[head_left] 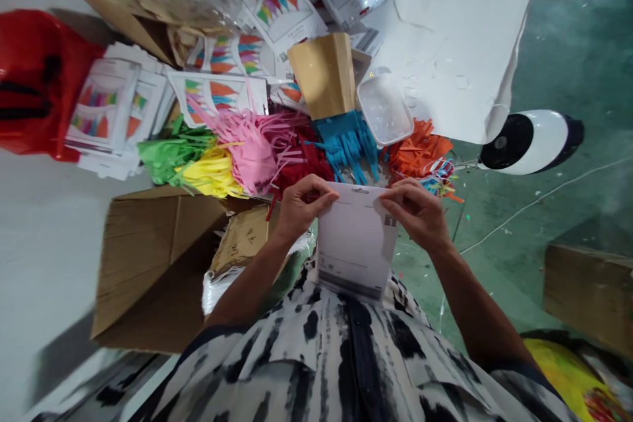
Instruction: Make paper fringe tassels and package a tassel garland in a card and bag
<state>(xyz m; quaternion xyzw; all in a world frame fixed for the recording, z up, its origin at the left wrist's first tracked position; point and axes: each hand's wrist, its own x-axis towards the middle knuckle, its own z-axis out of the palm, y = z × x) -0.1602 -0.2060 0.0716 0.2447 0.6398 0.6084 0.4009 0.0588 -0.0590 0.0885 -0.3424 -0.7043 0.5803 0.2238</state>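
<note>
Close to my body, a white printed packaging card [356,237] with a hang slot in its top edge is held up between both hands. My left hand [302,206] pinches its upper left corner, and my right hand [418,212] pinches the upper right one. Just beyond the card lie bunches of cut paper fringe: green [175,150], yellow [215,171], pink [252,151], dark red [304,168], blue [346,145] and orange [418,148]. A clear plastic tub [386,109] stands behind the blue and orange bunches.
Printed tassel packs [284,13] are heaped at the back, with another stack [106,105] beside a red plastic bag [39,86]. An open cardboard box [143,257] stands at left. A black-and-white rounded object [531,142] and a brown carton [588,290] are at right.
</note>
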